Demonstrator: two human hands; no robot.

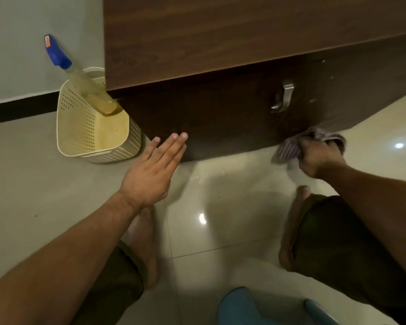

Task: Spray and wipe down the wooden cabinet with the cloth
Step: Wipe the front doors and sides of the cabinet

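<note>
Cabinet (pixel 220 43): dark wood, top surface and front face in view; front carries a metal handle (pixel 282 98) toward its right side. Base meets the floor (pixel 220 207).

Right hand (pixel 319 156): fingers closed into a fist around the cloth (pixel 288 148), at the bottom edge of the cabinet front, below and a little right of the handle. Whether the cloth presses on the wood or on the floor at that edge cannot be told.

Cloth: striped, bunched, part showing left of the fist and part above it.

Left hand (pixel 152 170): open, fingers straight and together, holding nothing; fingertips reach the lower left part of the cabinet front, contact uncertain.

Basket (pixel 80 127): cream, perforated walls, on the floor just beside the cabinet's left front corner, close to the wall.

Spray bottle (pixel 87 85): blue trigger head, clear body with yellowish liquid; stands tilted in the basket, head leaning left toward the wall, base at the basket's far right corner.

Floor: pale glossy tiles with light reflections.

Feet: bare, left (pixel 143 245), right (pixel 293 226), knees bent, dark shorts.

Blue object (pixel 239 308): bottom edge of view, partly cut off, kind unclear.
</note>
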